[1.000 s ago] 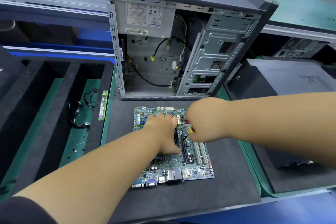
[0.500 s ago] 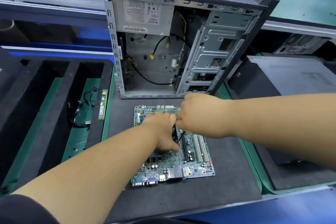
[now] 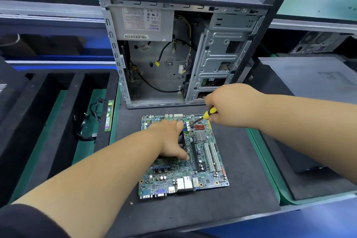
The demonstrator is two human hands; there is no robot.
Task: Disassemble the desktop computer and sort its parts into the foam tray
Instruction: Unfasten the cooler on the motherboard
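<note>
Holding: right hand (image 3: 229, 105) grips screwdriver (image 3: 207, 114); left hand (image 3: 170, 139) grasps fan (image 3: 182, 139) on motherboard (image 3: 193, 170).
Tray (image 3: 63, 121): RAM stick (image 3: 109, 115), cable (image 3: 87, 123).
Surface: dark mat (image 3: 241, 170), open case (image 3: 183, 44) behind.

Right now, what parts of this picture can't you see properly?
Head view only:
- The black cooler fan on the green motherboard: mostly covered by the left hand.
- The yellow-handled screwdriver: its handle end is inside the right hand, and the screw at its tip is too small to see.
- The grey power supply label: print too small to read.
</note>
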